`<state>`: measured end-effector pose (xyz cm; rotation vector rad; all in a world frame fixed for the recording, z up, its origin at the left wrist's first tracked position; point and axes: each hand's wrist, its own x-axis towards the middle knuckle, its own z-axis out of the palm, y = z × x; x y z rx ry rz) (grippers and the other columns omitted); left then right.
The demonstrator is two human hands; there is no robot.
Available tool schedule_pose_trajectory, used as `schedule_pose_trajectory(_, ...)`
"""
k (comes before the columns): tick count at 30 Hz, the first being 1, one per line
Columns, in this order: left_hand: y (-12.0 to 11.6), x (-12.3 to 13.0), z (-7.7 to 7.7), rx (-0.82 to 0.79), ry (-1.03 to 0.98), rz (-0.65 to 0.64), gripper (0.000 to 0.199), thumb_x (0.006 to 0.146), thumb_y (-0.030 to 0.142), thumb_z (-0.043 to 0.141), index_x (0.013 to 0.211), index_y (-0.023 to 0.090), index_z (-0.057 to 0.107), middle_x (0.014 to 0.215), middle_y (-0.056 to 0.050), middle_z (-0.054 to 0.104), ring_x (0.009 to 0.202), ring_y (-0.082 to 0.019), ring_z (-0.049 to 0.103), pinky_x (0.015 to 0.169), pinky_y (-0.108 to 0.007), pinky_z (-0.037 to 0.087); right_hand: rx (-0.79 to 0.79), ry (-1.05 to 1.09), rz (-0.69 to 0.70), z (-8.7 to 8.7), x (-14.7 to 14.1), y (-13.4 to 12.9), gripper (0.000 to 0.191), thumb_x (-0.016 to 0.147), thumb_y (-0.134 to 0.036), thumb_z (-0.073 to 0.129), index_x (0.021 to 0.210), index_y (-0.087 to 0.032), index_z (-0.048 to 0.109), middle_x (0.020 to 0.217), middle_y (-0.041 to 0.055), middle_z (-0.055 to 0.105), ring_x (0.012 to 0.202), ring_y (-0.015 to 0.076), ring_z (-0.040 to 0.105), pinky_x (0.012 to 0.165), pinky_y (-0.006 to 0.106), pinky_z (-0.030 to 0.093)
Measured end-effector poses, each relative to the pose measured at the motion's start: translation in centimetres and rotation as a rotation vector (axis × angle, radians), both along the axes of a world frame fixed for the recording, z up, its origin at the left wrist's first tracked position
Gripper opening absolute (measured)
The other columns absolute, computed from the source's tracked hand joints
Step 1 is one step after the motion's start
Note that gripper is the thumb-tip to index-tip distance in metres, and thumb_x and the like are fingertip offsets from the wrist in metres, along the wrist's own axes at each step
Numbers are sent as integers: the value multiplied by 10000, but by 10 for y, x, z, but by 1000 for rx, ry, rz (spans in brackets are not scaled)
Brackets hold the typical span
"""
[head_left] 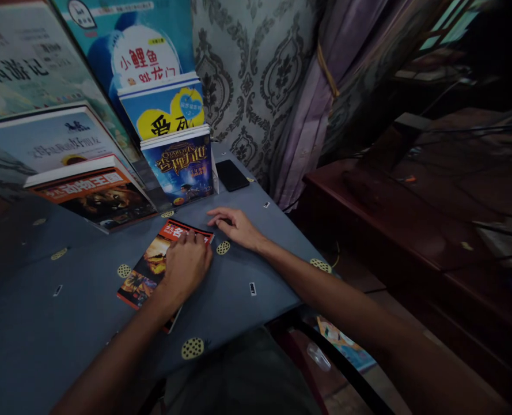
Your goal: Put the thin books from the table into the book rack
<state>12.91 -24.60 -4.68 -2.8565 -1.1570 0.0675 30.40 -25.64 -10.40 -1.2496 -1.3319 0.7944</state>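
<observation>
A thin orange-and-black book (pixel 150 259) with Chinese characters on its cover lies tilted on the table, covered by a grey-blue cloth (pixel 247 248) with a pineapple print. My left hand (pixel 189 262) rests on the upper right of this book, palm down, and hides part of the title. Its fingers lie over the cover without wrapping round it. Just right of the book, my right hand (pixel 237 227) is at the cloth with its fingers stretched toward the left and nothing in them.
A lion-cover book (pixel 109 199), a dark blue book (pixel 180 167), a yellow-and-blue book (pixel 165 109) and other books stand at the back. Near them lies a black phone (pixel 232 174). A dark red desk (pixel 368 230) with cables is to the right.
</observation>
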Motion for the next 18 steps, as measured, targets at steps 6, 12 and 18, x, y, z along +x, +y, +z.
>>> schedule_pose_trajectory(6, -1, 1, 1, 24, 17, -5, 407, 1009, 260, 306, 1125, 80, 653, 1237, -217, 670, 1152, -342, 645, 895, -445, 533, 22, -61, 3, 10, 0, -5, 358, 863, -192, 515, 1183, -198, 675, 886, 18, 781, 813, 163, 682, 781, 299, 497)
schedule_pose_trajectory(12, -2, 1, 3, 20, 41, -1, 398, 1008, 265, 319, 1113, 87, 659, 1224, -203, 676, 1134, -321, 649, 886, -424, 538, 53, -176, 42, 13, -2, -10, 390, 883, -189, 495, 1232, -213, 668, 849, 10, 756, 804, 170, 666, 810, 325, 492)
schedule_pose_trajectory(18, 0, -3, 1, 6, -2, -25, 358, 995, 254, 373, 1136, 81, 652, 1224, -204, 676, 1185, -327, 631, 940, -435, 529, 78, -455, 23, 11, -4, -12, 339, 862, -161, 539, 1134, -213, 734, 851, 41, 741, 874, 213, 644, 861, 361, 482)
